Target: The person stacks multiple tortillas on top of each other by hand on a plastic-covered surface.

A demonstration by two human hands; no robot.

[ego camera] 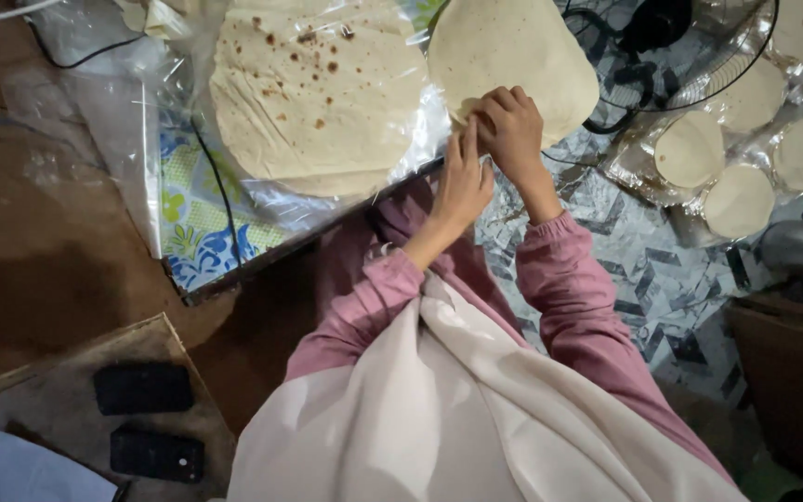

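A pale, uncooked round of flatbread dough (513, 51) lies at the top centre. My right hand (511, 125) pinches its near edge with bent fingers. My left hand (462, 181) is pressed against the right hand just below the same edge, fingertips touching the dough. Both arms are in pink sleeves over a cream cloth. To the left lies a stack of cooked flatbreads (318, 88) with brown spots, on clear plastic sheeting (123, 102).
Several small dough discs (741, 200) lie on plastic at the right. A wire fan guard (671, 46) and black cables are at the top right. Two dark phones (146, 386) rest on a board at the lower left. A patterned mat (652, 270) covers the floor.
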